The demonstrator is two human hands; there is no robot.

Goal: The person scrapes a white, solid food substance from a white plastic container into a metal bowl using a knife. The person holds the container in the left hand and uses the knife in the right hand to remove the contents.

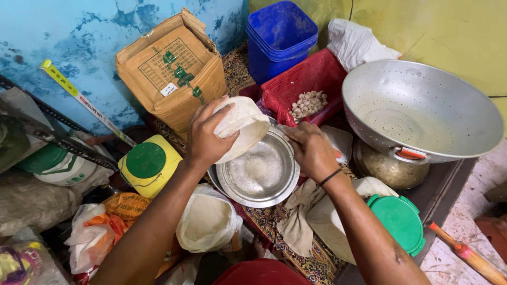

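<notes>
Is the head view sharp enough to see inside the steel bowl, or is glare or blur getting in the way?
Head view: even light, little blur; the steel bowl has mild rim glare, its white contents readable; the left hand with the white container shadows its near edge; frame edges bend.

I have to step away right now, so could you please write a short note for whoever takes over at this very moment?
Left hand: grip closed on the white container, tilted mouth-down over the steel bowl.
Right hand: resting on the bowl's far rim, steadying it; holds nothing.
Done: a layer of white grains already lies in the bowl.
Left: whether the container is empty cannot be seen.
Nearby: open white sack below the bowl, large colander to the right, red basket with garlic behind.
</notes>
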